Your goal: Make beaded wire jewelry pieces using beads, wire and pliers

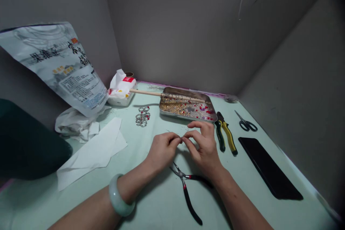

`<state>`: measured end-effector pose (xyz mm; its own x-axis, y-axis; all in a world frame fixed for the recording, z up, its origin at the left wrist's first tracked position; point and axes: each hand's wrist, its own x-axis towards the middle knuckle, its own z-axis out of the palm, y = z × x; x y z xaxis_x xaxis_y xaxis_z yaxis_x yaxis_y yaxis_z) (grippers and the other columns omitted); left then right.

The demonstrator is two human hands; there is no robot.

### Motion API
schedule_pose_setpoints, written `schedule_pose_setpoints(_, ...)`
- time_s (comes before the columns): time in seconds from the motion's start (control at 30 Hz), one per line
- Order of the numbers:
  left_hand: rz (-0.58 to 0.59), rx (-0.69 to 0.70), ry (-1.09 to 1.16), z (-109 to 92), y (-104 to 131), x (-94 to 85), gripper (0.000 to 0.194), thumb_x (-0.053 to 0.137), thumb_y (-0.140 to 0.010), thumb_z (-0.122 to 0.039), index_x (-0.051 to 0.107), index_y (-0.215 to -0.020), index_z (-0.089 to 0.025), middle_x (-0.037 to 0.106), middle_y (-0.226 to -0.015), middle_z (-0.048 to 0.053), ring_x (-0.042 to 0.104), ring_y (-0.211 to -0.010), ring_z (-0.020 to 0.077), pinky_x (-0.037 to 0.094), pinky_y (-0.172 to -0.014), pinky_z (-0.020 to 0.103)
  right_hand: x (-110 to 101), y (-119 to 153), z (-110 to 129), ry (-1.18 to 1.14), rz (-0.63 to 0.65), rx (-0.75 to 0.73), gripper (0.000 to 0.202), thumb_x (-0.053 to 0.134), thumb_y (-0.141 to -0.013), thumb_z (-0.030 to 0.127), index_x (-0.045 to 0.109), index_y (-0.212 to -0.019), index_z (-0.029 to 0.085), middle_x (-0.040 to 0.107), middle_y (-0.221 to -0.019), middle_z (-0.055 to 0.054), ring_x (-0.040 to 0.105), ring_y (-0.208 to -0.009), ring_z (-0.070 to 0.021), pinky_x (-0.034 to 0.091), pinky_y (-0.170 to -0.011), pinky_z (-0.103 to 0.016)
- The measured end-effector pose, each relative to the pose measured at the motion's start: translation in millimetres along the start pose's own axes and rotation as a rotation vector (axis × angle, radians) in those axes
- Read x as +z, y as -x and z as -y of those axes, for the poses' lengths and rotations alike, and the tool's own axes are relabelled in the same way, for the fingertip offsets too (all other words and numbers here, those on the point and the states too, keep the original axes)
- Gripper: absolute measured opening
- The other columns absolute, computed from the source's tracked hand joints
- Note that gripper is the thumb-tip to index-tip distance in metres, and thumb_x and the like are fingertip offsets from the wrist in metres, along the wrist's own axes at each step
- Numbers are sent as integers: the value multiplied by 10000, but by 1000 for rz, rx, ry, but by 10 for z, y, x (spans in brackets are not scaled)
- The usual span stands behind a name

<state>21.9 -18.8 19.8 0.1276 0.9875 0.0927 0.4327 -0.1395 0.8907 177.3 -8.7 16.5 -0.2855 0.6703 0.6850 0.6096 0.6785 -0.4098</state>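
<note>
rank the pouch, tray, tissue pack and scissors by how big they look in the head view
Largest to smallest:
1. Pouch
2. Tray
3. Tissue pack
4. Scissors
That is apparent size only.

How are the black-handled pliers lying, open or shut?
Open: the pliers lie with their handles spread wide and their jaws parted.

Behind the nearer pliers [181, 174], the tray [175, 116] holds beads [172, 108], with a tissue pack [120, 95] left and scissors [245, 121] right of it.
</note>
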Motion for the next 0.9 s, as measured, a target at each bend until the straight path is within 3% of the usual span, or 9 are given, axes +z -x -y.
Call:
schedule_pose_setpoints(0.1, -2, -105, 247, -11, -17, -21, 204, 531, -796, -275, 663, -718, -140, 586, -640, 12, 501, -638, 139, 352, -619, 254, 25, 1, 29, -91, -36, 71, 89, 571, -833, 175, 615, -770, 220, 533, -1012, -71, 466, -1002, -247, 375, -887, -433)
schedule_pose_setpoints(0.27, 92, -276, 624, -20, -9, -50, 260, 597, -768, -366, 637, -810, -113, 414, -562, -49, 274, -457, 56, 187, -457, 225, 91, -7, -30, -438, 12, 343, 105, 574, -831, 248, 600, -734, 214, 501, -1015, -59, 489, -1036, -228, 367, -924, -408)
schedule_pose_setpoints(0.43, 218, -319, 755, -33, -4, -77, 279, 636, -752, -389, 622, -793, -113, 411, -569, -50, 224, -430, 30, 102, -434, 229, 110, -16, -104, -686, 87, 526, 163, 608, -795, 321, 595, -688, 199, 499, -1005, -57, 487, -1046, -227, 376, -912, -386)
schedule_pose_setpoints(0.6, 296, -305, 761, -30, -8, -106, 283, 660, -741, -384, 622, -773, -105, 409, -545, -52, 225, -428, 28, 97, -424, 225, 53, -23, -117, -821, 165, 583, 176, 624, -789, 335, 589, -691, 193, 503, -1010, -53, 491, -1004, -218, 381, -900, -369)
schedule_pose_setpoints(0.77, 528, -415, 986, -3, -8, -122, 203, 679, -735, -291, 592, -762, -109, 370, -531, -76, 159, -407, 11, 83, -404, 201, 28, -6, -130, -929, 239, 583, 163, 621, -802, 316, 581, -704, 192, 499, -1009, -36, 515, -876, -174, 414, -814, -325)
schedule_pose_setpoints(0.9, 475, -404, 1032, -3, -4, -102, 204, 672, -754, -292, 594, -800, -109, 383, -560, -71, 174, -411, 5, 88, -406, 193, 68, -6, -135, -907, 175, 596, 149, 620, -804, 320, 579, -724, 202, 527, -915, -11, 523, -822, -154, 421, -775, -295)
